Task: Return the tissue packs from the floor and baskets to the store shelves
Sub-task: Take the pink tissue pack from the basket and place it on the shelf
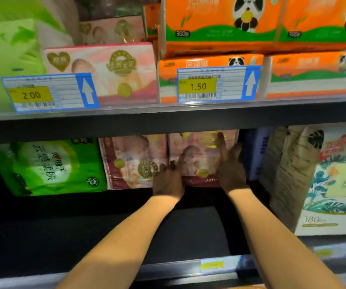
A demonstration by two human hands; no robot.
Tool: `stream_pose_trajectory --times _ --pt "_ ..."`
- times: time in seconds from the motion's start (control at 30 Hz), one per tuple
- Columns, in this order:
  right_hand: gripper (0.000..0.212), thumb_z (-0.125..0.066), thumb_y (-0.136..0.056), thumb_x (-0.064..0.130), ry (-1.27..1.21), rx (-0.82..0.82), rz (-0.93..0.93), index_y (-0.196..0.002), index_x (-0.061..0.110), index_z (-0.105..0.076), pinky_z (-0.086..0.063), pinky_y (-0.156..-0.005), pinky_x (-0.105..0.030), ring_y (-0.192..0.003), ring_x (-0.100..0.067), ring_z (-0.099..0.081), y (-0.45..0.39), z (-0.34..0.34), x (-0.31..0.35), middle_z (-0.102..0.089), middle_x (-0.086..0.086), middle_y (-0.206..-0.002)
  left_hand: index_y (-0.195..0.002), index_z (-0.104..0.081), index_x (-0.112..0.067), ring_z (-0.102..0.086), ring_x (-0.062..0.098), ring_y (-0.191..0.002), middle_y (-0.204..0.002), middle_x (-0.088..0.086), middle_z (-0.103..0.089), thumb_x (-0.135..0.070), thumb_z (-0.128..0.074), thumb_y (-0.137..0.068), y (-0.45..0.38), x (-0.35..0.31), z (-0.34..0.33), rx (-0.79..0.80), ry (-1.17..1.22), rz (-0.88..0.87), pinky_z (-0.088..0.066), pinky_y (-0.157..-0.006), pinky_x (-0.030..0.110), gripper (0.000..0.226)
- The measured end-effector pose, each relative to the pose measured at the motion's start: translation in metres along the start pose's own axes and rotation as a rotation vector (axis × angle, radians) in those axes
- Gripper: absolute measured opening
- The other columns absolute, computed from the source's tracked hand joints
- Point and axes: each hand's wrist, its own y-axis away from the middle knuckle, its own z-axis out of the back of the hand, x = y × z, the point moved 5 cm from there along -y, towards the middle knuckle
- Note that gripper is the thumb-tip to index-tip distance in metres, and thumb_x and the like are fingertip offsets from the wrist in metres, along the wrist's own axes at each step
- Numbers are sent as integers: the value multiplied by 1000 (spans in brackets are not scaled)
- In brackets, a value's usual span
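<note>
Seating pink pack [199,157] on lower shelf [105,236].
Your left hand [168,180] and right hand [231,170] press it, fingers mostly straight; push square beside its twin [134,161].

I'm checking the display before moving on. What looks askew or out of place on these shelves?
On the lower shelf, the green tissue pack sits tilted, not square like the pink pack beside it. At right, a tan bundle leans against the leaf-print pack. The upper shelf looks orderly.
</note>
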Motion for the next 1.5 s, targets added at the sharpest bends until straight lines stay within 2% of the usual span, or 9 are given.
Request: stream_pose_trajectory --times 0.1,0.23,0.37,0.53,0.6,0.67,0.93,1.3,1.5 --pt "111 -60 -83 -7 34 72 -15 -155 36 12 -55 -53 -42 -94 -56 -65 -15 -10 -7 -29 -47 -145 -159 -6 -33 -48 38 -128 -135 11 -59 -29 -72 -84 -1 6 -10 158 8 43 -51 -91 43 100" --pt "102 -56 -95 7 13 178 -118 -153 39 22 -51 -93 -49 -123 -49 -53 -25 -16 -18 1 -29 -162 -158 -7 -40 -52 35 -125 -126 11 -62 -27 -68 -85 3 15 -7 216 62 101 -52 -88 42 96" --pt "125 -80 -79 19 -96 258 -124 -145 59 18 -49 -97 -57 -126 -53 -48 -17 2 -10 -9 -26 -160 -159 -2 -40 -54 33 -121 -126 10 -59 -35 -67 -89 23 12 11 243 34 56 -50 -86 41 95" --pt "83 -63 -89 35 83 225 -128 -158 32 -17 -45 -102 -50 -132 -46 -43 26 61 13 -29 -22 -155 -153 -30 -23 -50 31 -126 -142 9 -50 -36 -58 -94 67 -2 56 57 -92 -171 -47 -99 41 66" --pt "63 -62 -89 36 178 193 -84 -146 17 -43 -51 -91 -46 -117 -42 -55 58 92 25 -56 -20 -131 -148 -41 -22 -59 29 -119 -134 6 -58 -39 -53 -98 81 -9 77 24 -44 -208 -51 -91 39 54" --pt "49 -66 -88 41 206 78 -29 -126 12 -58 -54 -82 -45 -108 -37 -58 94 127 36 -62 -13 -115 -148 -41 -23 -62 27 -114 -129 3 -61 -44 -51 -99 94 -20 94 -32 -26 -300 -51 -86 38 54" --pt "61 -58 -84 49 461 -75 -180 -138 21 -53 -54 -85 -46 -116 -34 -56 236 252 45 -59 -6 -133 -113 -73 -12 -67 34 -99 -107 12 -70 -38 -85 -68 164 -77 123 -256 207 -711 -55 -79 43 53" --pt "56 -63 -81 43 715 -35 -574 -131 19 -57 -53 -81 -48 -111 -39 -57 455 326 73 -60 -12 -127 -124 -62 -12 -61 39 -97 -106 16 -65 -43 -54 -77 292 -127 86 -134 453 -1014 -50 -81 47 57" --pt "58 -70 -86 37 719 46 -830 -138 20 -53 -48 -87 -48 -120 -38 -52 574 327 74 -54 -11 -137 -128 -59 -11 -60 40 -98 -105 15 -64 -41 -57 -80 384 -151 42 14 534 -1156 -44 -84 48 56"
